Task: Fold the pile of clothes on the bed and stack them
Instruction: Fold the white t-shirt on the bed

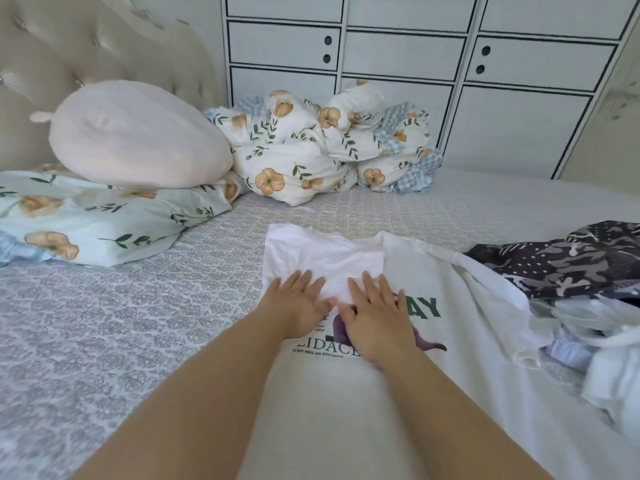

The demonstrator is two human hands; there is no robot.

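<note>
Flat and side by side, left hand (300,308) and right hand (377,318) press open-fingered on the white T-shirt (346,393).

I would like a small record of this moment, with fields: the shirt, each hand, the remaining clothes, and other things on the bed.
shirt: white T-shirt with green lettering, spread on the bed, left side folded in
left hand: left hand flat on the folded part
right hand: right hand flat on the print
remaining clothes: unfolded pile at the right
other things: pink cushion, floral duvet
</note>
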